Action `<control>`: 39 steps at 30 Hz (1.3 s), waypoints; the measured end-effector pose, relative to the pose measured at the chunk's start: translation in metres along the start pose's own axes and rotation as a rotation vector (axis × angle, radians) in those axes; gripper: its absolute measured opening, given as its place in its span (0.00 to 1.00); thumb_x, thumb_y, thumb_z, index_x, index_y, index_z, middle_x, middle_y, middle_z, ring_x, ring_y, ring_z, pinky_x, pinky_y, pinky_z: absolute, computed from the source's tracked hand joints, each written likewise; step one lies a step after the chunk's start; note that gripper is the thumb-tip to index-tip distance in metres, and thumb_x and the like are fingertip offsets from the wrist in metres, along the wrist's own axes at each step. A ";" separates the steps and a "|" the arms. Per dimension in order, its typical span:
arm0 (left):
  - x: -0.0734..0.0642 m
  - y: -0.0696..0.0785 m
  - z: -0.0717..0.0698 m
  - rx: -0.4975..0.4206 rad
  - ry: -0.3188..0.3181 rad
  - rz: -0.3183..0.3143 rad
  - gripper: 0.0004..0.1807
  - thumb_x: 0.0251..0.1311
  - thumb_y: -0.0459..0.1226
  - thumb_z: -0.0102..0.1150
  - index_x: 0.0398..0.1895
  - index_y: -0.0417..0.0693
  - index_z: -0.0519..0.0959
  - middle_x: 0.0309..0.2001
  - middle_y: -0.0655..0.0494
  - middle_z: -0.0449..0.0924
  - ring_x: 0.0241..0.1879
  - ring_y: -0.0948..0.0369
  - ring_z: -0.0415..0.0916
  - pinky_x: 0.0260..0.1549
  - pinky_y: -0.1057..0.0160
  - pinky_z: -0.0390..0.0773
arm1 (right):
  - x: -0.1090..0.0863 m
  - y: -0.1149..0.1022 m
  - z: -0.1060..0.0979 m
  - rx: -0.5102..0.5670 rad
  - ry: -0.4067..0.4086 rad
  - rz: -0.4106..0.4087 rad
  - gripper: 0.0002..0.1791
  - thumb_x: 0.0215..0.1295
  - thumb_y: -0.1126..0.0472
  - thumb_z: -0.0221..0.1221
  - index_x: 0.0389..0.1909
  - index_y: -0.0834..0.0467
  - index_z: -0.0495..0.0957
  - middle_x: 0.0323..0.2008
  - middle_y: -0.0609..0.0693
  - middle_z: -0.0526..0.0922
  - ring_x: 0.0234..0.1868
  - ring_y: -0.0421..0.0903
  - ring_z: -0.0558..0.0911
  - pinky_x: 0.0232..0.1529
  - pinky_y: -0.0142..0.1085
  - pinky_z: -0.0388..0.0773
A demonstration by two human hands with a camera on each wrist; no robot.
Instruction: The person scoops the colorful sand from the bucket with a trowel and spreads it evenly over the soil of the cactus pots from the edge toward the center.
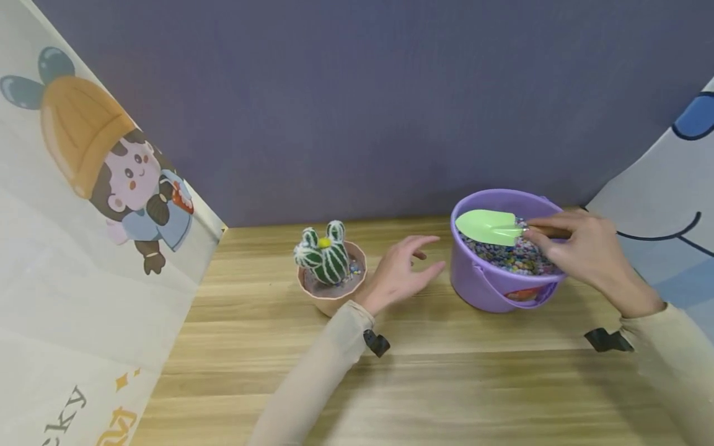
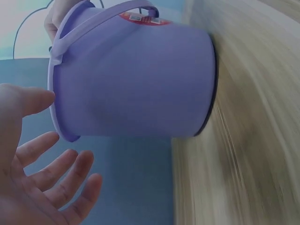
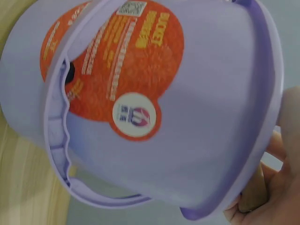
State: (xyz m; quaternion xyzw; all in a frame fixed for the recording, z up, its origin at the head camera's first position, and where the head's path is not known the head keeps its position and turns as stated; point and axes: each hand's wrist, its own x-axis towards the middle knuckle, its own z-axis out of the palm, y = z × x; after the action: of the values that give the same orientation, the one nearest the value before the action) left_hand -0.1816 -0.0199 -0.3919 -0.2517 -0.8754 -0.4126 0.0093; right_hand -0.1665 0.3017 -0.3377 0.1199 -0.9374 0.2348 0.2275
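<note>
My right hand [image 1: 591, 257] grips the brown handle of a small trowel with a light green blade [image 1: 486, 227]. The blade lies across the opening of a purple bucket [image 1: 482, 288], above multicoloured pebbles [image 1: 515, 255]. In the right wrist view the handle [image 3: 254, 190] shows between my fingers, beside the bucket's rim. My left hand [image 1: 398, 272] holds nothing; its fingers and thumb are spread apart towards the bucket. The left wrist view has this hand [image 2: 44, 180] near the bucket's rim. Left of it, a knitted cactus [image 1: 330, 263] stands in a pale pinkish pot [image 1: 329, 305].
Everything stands on a wood-grain tabletop [image 1: 446, 396]. A dark blue-grey panel [image 1: 357, 111] rises behind it. White panels with cartoon prints border the left [image 1: 67, 279] and right sides. The bucket's handle [image 1: 515, 303] hangs down at its front.
</note>
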 end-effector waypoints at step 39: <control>0.021 0.020 0.019 0.047 0.040 0.065 0.37 0.68 0.61 0.66 0.75 0.59 0.72 0.79 0.64 0.69 0.59 0.63 0.84 0.60 0.58 0.84 | 0.006 0.013 -0.007 -0.233 -0.121 -0.189 0.13 0.60 0.59 0.72 0.41 0.63 0.92 0.39 0.62 0.93 0.41 0.65 0.85 0.41 0.63 0.79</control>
State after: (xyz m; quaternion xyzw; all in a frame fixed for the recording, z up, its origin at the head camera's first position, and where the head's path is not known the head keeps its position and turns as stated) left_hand -0.1873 0.0136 -0.3853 -0.2715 -0.8757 -0.3965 0.0460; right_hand -0.1738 0.3158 -0.3342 0.1945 -0.9548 0.0944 0.2038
